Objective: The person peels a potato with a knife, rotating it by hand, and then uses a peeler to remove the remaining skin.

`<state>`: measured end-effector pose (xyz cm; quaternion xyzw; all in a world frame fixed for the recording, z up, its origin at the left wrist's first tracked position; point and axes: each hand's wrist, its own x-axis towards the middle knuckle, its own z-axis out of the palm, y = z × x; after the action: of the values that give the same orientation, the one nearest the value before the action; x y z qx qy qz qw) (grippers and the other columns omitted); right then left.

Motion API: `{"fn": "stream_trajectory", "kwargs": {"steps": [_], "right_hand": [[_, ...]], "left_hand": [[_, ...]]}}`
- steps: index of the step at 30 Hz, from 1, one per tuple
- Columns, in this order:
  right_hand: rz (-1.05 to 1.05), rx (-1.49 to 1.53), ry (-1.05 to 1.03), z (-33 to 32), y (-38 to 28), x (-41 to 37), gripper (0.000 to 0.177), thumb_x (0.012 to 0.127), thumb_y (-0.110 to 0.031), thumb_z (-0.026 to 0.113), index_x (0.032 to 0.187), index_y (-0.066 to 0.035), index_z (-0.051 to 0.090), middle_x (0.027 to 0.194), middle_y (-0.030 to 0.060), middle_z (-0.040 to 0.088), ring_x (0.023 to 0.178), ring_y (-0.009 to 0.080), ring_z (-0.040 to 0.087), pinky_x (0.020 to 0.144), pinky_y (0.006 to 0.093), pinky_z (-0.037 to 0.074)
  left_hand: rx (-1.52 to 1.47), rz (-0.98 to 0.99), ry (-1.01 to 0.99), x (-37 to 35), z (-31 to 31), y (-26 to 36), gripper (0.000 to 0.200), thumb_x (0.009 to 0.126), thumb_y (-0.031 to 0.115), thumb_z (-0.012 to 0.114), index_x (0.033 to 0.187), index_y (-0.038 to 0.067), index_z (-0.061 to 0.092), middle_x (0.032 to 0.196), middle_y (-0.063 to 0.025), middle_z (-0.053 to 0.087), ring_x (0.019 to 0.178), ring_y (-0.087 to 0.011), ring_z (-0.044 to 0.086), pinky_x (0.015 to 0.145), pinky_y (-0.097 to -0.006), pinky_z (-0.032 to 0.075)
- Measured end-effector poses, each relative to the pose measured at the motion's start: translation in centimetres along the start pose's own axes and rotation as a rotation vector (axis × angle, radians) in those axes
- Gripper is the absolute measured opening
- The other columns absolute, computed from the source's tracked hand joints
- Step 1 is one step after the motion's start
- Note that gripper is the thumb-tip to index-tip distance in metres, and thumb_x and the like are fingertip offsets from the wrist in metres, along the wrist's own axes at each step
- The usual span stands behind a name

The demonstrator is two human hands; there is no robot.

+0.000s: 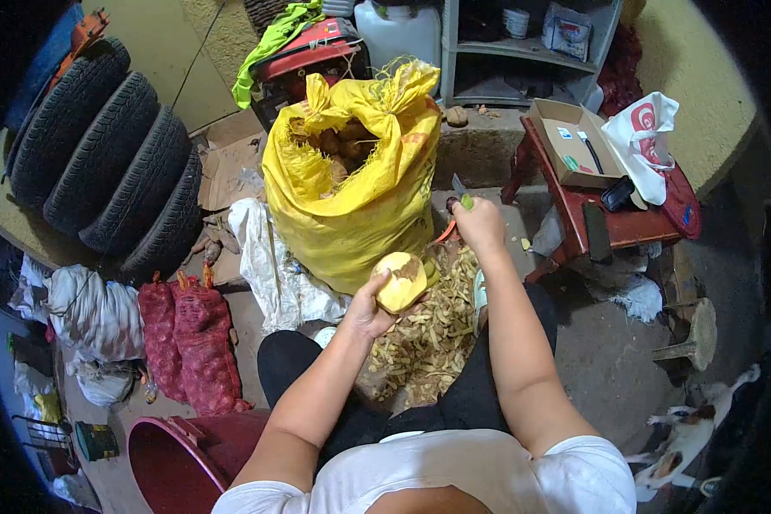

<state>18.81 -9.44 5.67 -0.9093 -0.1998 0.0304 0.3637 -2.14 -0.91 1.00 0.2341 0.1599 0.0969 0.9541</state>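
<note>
My left hand (pixel 373 308) is wrapped round a large, pale yellow peeled tuber (pixel 401 291) with a brown patch on top. Up and to the right, my right hand (pixel 478 224) grips a small knife (pixel 460 187), its blade pointing up and away from the tuber. Below and between my legs, a heap of peelings (pixel 428 351) covers the floor. Just beyond my hands stands an open yellow sack (pixel 351 231) with brown tubers inside.
A maroon tub (pixel 167 463) and red net bags (pixel 201 338) are at the left, below stacked tyres (pixel 103 146). On the right stand a red bench (pixel 574 218) with a cardboard box (pixel 574 150), a small stool (pixel 701 334) and an animal (pixel 694 433).
</note>
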Motion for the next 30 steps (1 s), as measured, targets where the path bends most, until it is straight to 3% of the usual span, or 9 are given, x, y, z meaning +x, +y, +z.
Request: {"fn": "stream_trajectory", "kwargs": {"steps": [2, 4, 5, 8, 14, 18, 23, 28, 30], "right_hand": [[0.040, 0.070, -0.050, 0.5, 1.0, 0.9, 0.032, 0.078, -0.033, 0.058, 0.071, -0.002, 0.063, 0.067, 0.0140, 0.063, 0.061, 0.0277, 0.062, 0.060, 0.0371, 0.048], [0.232, 1.019, -0.430, 0.1, 0.6, 1.0, 0.029, 0.081, -0.029, 0.056, 0.067, -0.004, 0.061, 0.057, 0.0055, 0.058, 0.050, 0.0149, 0.055, 0.051, 0.0283, 0.044], [0.254, 1.052, -0.400, 0.3, 0.3, 0.5, 0.028, 0.083, -0.026, 0.058, 0.066, -0.005, 0.060, 0.054, 0.0008, 0.053, 0.048, 0.0084, 0.050, 0.046, 0.0228, 0.039], [0.115, 0.612, -0.538, 2.2, 1.4, 0.4, 0.027, 0.082, -0.027, 0.061, 0.068, -0.004, 0.062, 0.057, 0.0017, 0.056, 0.048, 0.0095, 0.051, 0.046, 0.0244, 0.039], [0.097, 0.515, -0.619, 4.9, 0.0, -1.8, 0.032, 0.083, -0.028, 0.061, 0.080, 0.003, 0.065, 0.064, 0.0075, 0.062, 0.053, 0.0149, 0.055, 0.053, 0.0292, 0.044], [0.115, 0.479, -0.387, 3.6, -0.1, -1.1, 0.034, 0.081, -0.033, 0.060, 0.085, 0.000, 0.066, 0.076, 0.0141, 0.066, 0.068, 0.0223, 0.063, 0.066, 0.0357, 0.048], [-0.047, 0.143, -0.021, 0.6, -1.3, -1.0, 0.036, 0.077, -0.041, 0.058, 0.078, -0.006, 0.066, 0.075, 0.0200, 0.064, 0.071, 0.0362, 0.062, 0.066, 0.0432, 0.048], [-0.214, 0.019, -0.015, 0.5, -3.5, -3.5, 0.027, 0.070, -0.033, 0.061, 0.067, -0.006, 0.061, 0.072, 0.0170, 0.063, 0.066, 0.0357, 0.062, 0.063, 0.0439, 0.049], [-0.480, -0.014, 0.105, 1.2, -3.7, -4.1, 0.025, 0.066, -0.030, 0.062, 0.066, -0.006, 0.060, 0.067, 0.0156, 0.062, 0.062, 0.0340, 0.061, 0.059, 0.0435, 0.049]], "left_hand": [[-0.089, -0.020, 0.112, 0.4, 0.3, 0.2, 0.048, 0.090, 0.035, 0.046, 0.130, 0.008, 0.038, 0.121, -0.0164, 0.052, 0.107, -0.0401, 0.053, 0.082, -0.0488, 0.049], [-0.066, -0.063, 0.025, 0.4, 0.0, 0.8, 0.052, 0.094, 0.045, 0.031, 0.130, 0.008, 0.040, 0.121, -0.0163, 0.053, 0.107, -0.0427, 0.052, 0.083, -0.0490, 0.048], [-0.116, -0.075, 0.052, 0.7, -0.8, 0.8, 0.054, 0.094, 0.047, 0.029, 0.130, 0.008, 0.040, 0.121, -0.0158, 0.053, 0.108, -0.0437, 0.051, 0.083, -0.0502, 0.048], [-0.079, -0.068, 0.131, 1.0, -0.7, 1.2, 0.057, 0.094, 0.049, 0.027, 0.132, 0.007, 0.040, 0.125, -0.0136, 0.051, 0.111, -0.0407, 0.050, 0.089, -0.0527, 0.043], [-0.075, 0.004, 0.040, 1.1, -0.8, 1.4, 0.051, 0.093, 0.040, 0.041, 0.131, 0.007, 0.040, 0.125, -0.0152, 0.052, 0.110, -0.0349, 0.052, 0.091, -0.0476, 0.044], [-0.056, -0.061, -0.018, 0.4, -0.6, 1.9, 0.049, 0.089, 0.027, 0.052, 0.131, 0.006, 0.038, 0.124, -0.0147, 0.052, 0.111, -0.0318, 0.052, 0.090, -0.0461, 0.046], [0.209, 0.078, 0.050, 0.2, -0.4, 1.9, 0.080, 0.068, -0.008, 0.068, 0.134, 0.009, 0.027, 0.124, -0.0112, 0.049, 0.111, -0.0256, 0.052, 0.091, -0.0419, 0.047], [0.412, 0.158, 0.023, 0.2, 0.6, 0.9, 0.092, 0.056, -0.011, 0.075, 0.132, 0.008, 0.028, 0.120, -0.0097, 0.049, 0.110, -0.0200, 0.050, 0.093, -0.0342, 0.044], [0.584, 0.127, 0.064, 0.1, 0.9, 0.7, 0.090, 0.057, -0.010, 0.072, 0.133, 0.007, 0.028, 0.120, -0.0098, 0.049, 0.111, -0.0217, 0.050, 0.094, -0.0366, 0.044]]}}
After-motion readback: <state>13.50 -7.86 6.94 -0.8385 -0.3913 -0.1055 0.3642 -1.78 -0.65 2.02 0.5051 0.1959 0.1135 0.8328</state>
